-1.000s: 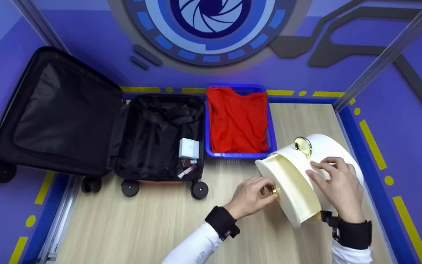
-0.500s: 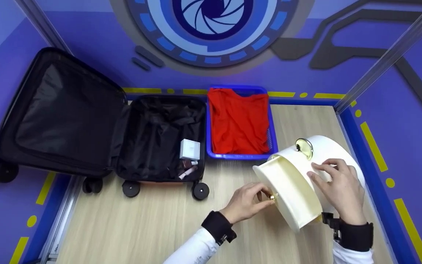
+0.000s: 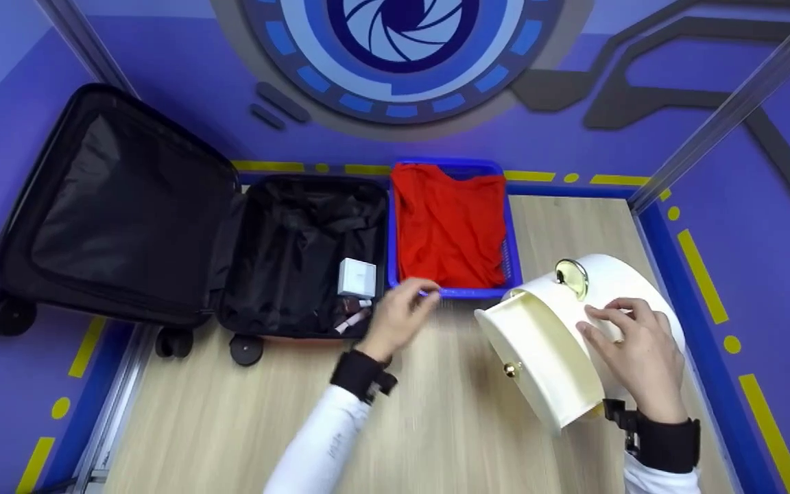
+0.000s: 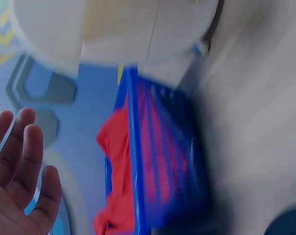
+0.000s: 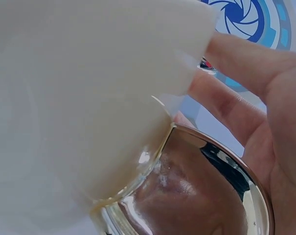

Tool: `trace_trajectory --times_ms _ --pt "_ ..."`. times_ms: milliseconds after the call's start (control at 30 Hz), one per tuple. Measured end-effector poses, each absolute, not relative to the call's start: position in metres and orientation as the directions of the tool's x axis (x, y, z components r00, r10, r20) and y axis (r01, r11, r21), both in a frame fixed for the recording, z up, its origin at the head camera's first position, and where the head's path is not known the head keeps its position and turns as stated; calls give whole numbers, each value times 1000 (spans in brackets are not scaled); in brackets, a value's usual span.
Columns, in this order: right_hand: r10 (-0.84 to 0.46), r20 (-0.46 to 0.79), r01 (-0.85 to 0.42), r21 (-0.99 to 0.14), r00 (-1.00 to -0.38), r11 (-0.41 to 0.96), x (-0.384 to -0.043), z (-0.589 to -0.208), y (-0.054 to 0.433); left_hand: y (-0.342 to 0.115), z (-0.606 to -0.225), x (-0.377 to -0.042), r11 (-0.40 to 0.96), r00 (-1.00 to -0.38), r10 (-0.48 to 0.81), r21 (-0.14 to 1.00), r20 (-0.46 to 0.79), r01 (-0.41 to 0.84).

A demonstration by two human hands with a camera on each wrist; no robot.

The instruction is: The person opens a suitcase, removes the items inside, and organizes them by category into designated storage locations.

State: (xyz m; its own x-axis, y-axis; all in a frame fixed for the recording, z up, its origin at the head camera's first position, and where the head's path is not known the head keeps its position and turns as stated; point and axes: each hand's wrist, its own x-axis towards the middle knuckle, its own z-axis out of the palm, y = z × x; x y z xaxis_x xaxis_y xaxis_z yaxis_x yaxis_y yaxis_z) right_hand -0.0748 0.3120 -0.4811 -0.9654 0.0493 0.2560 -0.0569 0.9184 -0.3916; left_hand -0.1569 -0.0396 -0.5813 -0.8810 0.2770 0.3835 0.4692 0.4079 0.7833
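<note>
A white rounded drawer box (image 3: pixel 625 278) stands at the right of the table, its curved-front drawer (image 3: pixel 539 353) pulled out. On the drawer front is a gold knob (image 3: pixel 510 370), with no hand on it. My right hand (image 3: pixel 642 357) holds the box from above with thumb and fingers bent; in the right wrist view its fingers (image 5: pixel 226 100) meet the white edge beside a gold-rimmed round part (image 5: pixel 187 181). With relaxed fingers and nothing in it, my left hand (image 3: pixel 402 319) hovers before the blue basket (image 3: pixel 457 293), which holds red cloth (image 3: pixel 446 226).
An open black suitcase (image 3: pixel 302 240) lies at left, its lid (image 3: pixel 121 213) raised against the wall. Inside sit a small white box (image 3: pixel 357 278), a pink-and-white tube (image 3: pixel 352 321) and a dark little bottle (image 3: pixel 350 305). Blue walls enclose the wooden table (image 3: pixel 429 425).
My left hand has let go of the gold knob and moved left and away from me, towards the basket. The right hand stays on the box. The drawer remains out.
</note>
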Motion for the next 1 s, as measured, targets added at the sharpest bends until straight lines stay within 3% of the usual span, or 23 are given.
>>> trace_trajectory --times_ms 133,267,467,567,733,1000 --pt "58 247 -44 -390 -967 920 -74 -481 312 -79 -576 -188 479 -953 176 824 246 302" --pt "62 239 -35 -384 -969 923 -74 -481 313 -110 -578 -212 600 -996 55 795 70 89" --pt "57 240 -41 -384 -969 922 -74 -481 313 -136 -591 -225 750 -966 -62 627 -251 -211" --pt "54 243 -45 -384 -969 922 -74 -481 313 -142 -600 -226 751 -940 -48 608 -338 -257" --pt "57 250 -46 -385 -967 922 -73 -482 312 -144 -612 -226 706 -938 -2 664 -346 -247" --pt "48 266 -62 -391 -963 918 -74 -483 312 -142 -620 -226 729 -924 -121 599 -361 -330"
